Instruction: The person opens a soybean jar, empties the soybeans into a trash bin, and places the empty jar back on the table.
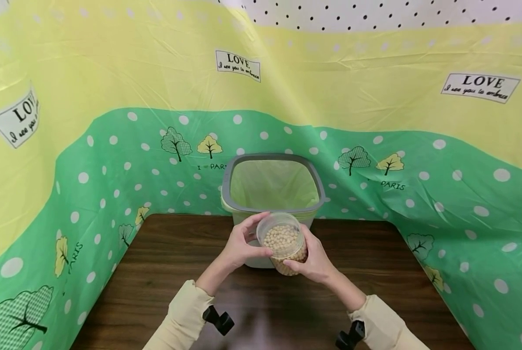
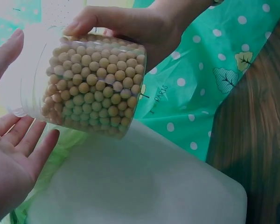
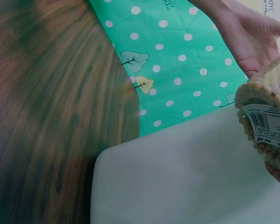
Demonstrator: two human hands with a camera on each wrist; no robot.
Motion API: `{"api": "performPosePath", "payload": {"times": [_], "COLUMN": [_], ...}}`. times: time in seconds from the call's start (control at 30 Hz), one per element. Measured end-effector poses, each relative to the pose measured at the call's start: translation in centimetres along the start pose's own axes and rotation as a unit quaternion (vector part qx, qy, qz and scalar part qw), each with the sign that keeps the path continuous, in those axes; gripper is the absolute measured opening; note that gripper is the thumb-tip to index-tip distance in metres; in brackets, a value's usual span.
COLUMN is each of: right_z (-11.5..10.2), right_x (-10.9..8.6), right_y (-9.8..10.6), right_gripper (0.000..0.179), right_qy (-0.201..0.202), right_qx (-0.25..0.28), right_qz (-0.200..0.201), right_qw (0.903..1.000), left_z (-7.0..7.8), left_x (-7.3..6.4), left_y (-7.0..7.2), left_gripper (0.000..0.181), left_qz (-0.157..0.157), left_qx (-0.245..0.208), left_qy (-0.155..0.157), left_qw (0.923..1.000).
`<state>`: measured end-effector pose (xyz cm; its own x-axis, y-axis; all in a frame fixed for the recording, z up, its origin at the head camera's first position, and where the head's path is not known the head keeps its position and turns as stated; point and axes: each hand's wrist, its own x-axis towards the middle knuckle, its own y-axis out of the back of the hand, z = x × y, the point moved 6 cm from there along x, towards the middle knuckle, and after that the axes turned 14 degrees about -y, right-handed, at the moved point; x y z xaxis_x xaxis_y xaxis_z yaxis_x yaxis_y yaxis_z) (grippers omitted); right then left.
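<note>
Both hands hold a clear plastic jar (image 1: 283, 240) full of small round beige balls, tilted above the front of a bin. My left hand (image 1: 241, 245) grips the jar's translucent top end, thumb on the near side and fingers on the far side. Around the lower part of the jar curls my right hand (image 1: 315, 257), its thumb across the front. In the right wrist view a barcode label (image 3: 266, 123) shows on the jar's base. Whether a lid covers the top cannot be told. Directly behind the jar stands the pale bin (image 1: 271, 212), with a grey rim and a light green liner bag.
A dark wooden table (image 1: 178, 262) bears the bin near its back edge. Green and yellow printed cloth (image 1: 366, 112) hangs around the back and sides of the table. Black wrist mounts (image 1: 218, 321) sit on both sleeves.
</note>
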<state>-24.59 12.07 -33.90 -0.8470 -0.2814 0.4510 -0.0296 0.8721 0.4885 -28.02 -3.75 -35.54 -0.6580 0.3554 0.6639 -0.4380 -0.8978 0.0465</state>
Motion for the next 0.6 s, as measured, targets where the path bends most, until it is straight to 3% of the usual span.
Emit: {"api": "performPosePath", "payload": {"times": [0.23, 0.6], "right_z": [0.3, 1.1], "right_x": [-0.1, -0.2], "right_y": [0.4, 1.3], "right_gripper": [0.073, 0.074], "right_qy": [-0.005, -0.020], "right_qx": [-0.008, -0.025], "right_qz": [0.005, 0.011], "right_qw": [0.9999, 0.9994], "left_z": [0.6, 0.5], "left_x": [-0.1, -1.6], "left_y": [1.1, 3.2], "left_gripper": [0.086, 0.080], "left_qz": [0.023, 0.031], "left_qx": [0.011, 0.041], "left_qy": [-0.016, 0.000], "left_qw": [0.9995, 0.9987]}}
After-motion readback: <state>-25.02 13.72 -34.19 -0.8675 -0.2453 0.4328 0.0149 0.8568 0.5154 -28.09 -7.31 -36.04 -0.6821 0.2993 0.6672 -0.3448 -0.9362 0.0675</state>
